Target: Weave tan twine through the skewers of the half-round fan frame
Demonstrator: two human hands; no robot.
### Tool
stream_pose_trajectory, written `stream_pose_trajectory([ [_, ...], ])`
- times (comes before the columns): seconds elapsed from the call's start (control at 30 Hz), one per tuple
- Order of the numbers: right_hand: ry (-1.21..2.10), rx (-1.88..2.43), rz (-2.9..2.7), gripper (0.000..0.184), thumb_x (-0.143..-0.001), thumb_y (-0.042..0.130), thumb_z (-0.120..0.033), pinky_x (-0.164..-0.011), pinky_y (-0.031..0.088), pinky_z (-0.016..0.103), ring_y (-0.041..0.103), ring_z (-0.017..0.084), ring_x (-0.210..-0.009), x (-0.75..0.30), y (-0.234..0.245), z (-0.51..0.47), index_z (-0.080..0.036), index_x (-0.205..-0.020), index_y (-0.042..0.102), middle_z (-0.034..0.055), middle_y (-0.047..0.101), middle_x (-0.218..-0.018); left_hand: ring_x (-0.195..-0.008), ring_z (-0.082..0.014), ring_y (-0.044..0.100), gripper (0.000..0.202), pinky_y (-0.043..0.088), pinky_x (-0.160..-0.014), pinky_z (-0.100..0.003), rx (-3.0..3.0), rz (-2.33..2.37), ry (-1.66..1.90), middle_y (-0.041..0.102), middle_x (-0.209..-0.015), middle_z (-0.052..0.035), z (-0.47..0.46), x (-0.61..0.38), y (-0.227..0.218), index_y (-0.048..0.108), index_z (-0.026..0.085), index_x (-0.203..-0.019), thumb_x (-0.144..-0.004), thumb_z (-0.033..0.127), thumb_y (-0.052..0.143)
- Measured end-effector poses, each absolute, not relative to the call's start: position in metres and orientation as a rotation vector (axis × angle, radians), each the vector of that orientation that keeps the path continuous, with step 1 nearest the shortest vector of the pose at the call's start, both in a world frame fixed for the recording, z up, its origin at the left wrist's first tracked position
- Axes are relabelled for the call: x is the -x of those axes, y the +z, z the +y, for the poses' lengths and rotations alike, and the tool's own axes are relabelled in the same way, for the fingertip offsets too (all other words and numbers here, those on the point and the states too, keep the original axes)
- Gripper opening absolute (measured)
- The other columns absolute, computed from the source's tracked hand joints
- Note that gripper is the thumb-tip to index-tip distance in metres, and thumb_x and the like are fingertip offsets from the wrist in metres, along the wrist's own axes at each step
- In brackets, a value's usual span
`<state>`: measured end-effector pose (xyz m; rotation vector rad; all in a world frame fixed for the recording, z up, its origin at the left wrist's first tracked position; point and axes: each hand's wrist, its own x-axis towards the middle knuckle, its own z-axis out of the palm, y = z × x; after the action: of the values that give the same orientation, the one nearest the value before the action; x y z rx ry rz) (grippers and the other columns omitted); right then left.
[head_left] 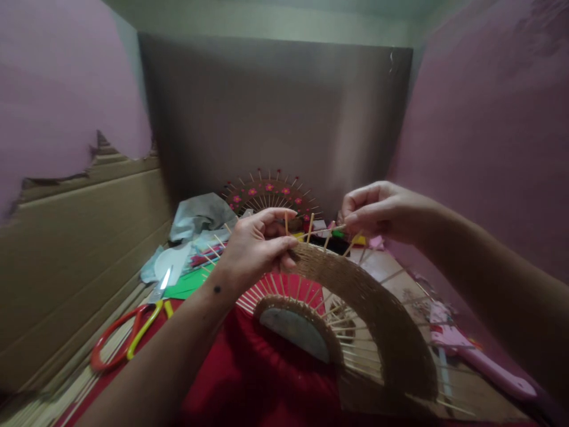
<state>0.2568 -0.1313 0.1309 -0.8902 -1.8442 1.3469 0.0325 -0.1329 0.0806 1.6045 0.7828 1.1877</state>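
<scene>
A half-round craft piece (377,314) of thin wooden sticks fanning out from a grey centre stands in front of me, with a wide band of brown jute twine woven across the sticks and red showing behind them. My left hand (255,246) grips its top edge, fingers closed round the sticks and the woven band. My right hand (377,210) is pinched shut just right of it, holding a thin strand or stick tip among the upright sticks; what exactly it pinches is too fine to name.
Red-and-yellow scissors (128,332) lie at the left on a red cloth (249,379). A finished fan-shaped piece with pink flowers (269,196) leans at the back. Paper scraps (191,249), a pink glue gun (475,356) at right, cardboard walls all round.
</scene>
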Motion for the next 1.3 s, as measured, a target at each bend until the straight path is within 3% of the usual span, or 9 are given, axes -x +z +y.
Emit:
stream_pose_trajectory([
  [0.1,1.569,0.901,-1.761,0.01,-0.07,0.064,-0.021,-0.033,0.019,0.016,0.025,0.002,-0.036,-0.267,0.116,-0.119,-0.012,-0.069,0.061,-0.0075,0.035,-0.042,-0.043,-0.0087,0.055,0.039,0.045,-0.04,-0.018,-1.605,0.793,1.186,0.057,-0.06,0.0019,-0.135,-0.033,0.084,0.055,0.014,-0.104,-0.067,0.015,0.064],
  [0.3,1.692,0.991,-1.75,0.017,-0.066,0.067,-0.019,-0.035,0.019,0.017,0.024,0.001,-0.037,-0.27,0.091,-0.117,-0.011,-0.081,0.066,-0.0062,0.044,-0.045,-0.047,-0.0105,0.057,0.038,0.048,-0.044,-0.02,-1.658,0.846,1.088,0.057,-0.059,0.0011,-0.138,-0.029,0.09,0.054,0.013,-0.107,-0.07,0.015,0.062],
  [0.4,1.688,0.969,-1.735,0.018,-0.067,0.068,-0.022,-0.035,0.016,0.017,0.023,0.0,-0.036,-0.27,0.088,-0.12,-0.012,-0.082,0.067,-0.0048,0.049,-0.048,-0.052,-0.0113,0.059,0.045,0.049,-0.046,-0.022,-1.751,0.836,1.138,0.062,-0.076,-0.0032,-0.138,-0.027,0.09,0.049,0.015,-0.114,-0.07,0.018,0.061],
  [0.53,1.653,0.961,-1.726,0.02,-0.067,0.068,-0.024,-0.035,0.016,0.017,0.024,0.0,-0.035,-0.27,0.087,-0.121,-0.012,-0.083,0.066,-0.0044,0.051,-0.05,-0.058,-0.0078,0.058,0.053,0.05,-0.05,-0.02,-1.987,0.91,1.505,0.058,-0.106,-0.0062,-0.147,-0.031,0.087,0.043,0.023,-0.122,-0.072,0.016,0.059],
  [0.67,1.556,0.957,-1.728,0.019,-0.067,0.069,-0.026,-0.034,0.017,0.018,0.026,0.001,-0.035,-0.27,0.086,-0.122,-0.012,-0.079,0.065,-0.0043,0.051,-0.05,-0.062,-0.0061,0.057,0.051,0.05,-0.059,-0.019,-2.347,0.894,1.589,0.054,-0.117,-0.0045,-0.159,-0.041,0.079,0.044,0.027,-0.122,-0.075,0.012,0.056],
  [0.87,1.471,0.996,-1.733,0.016,-0.068,0.069,-0.025,-0.034,0.015,0.017,0.025,0.001,-0.035,-0.27,0.086,-0.13,-0.012,-0.075,0.062,-0.0076,0.041,-0.044,-0.075,-0.0117,0.062,0.055,0.052,-0.069,-0.024,-2.459,0.857,1.333,0.062,-0.105,-0.0047,-0.151,-0.055,0.064,0.031,0.023,-0.131,-0.08,0.013,0.05],
  [0.97,1.445,1.007,-1.76,0.016,-0.069,0.067,-0.025,-0.034,0.014,0.018,0.025,0.002,-0.035,-0.271,0.086,-0.134,-0.011,-0.074,0.061,-0.0087,0.037,-0.041,-0.083,-0.0149,0.063,0.054,0.051,-0.071,-0.025,-2.43,0.86,1.264,0.065,-0.096,-0.0044,-0.143,-0.06,0.067,0.033,0.02,-0.131,-0.08,0.014,0.051],
  [1.3,1.345,1.037,-1.799,0.012,-0.069,0.066,-0.022,-0.037,0.02,0.017,0.031,0.002,-0.038,-0.283,0.09,-0.136,-0.011,-0.067,0.059,-0.0073,0.04,-0.045,-0.066,-0.0135,0.061,0.055,0.049,-0.056,-0.022,-2.108,0.806,1.194,0.065,-0.077,-0.0018,-0.144,-0.07,0.082,0.041,0.02,-0.126,-0.074,0.012,0.055],
])
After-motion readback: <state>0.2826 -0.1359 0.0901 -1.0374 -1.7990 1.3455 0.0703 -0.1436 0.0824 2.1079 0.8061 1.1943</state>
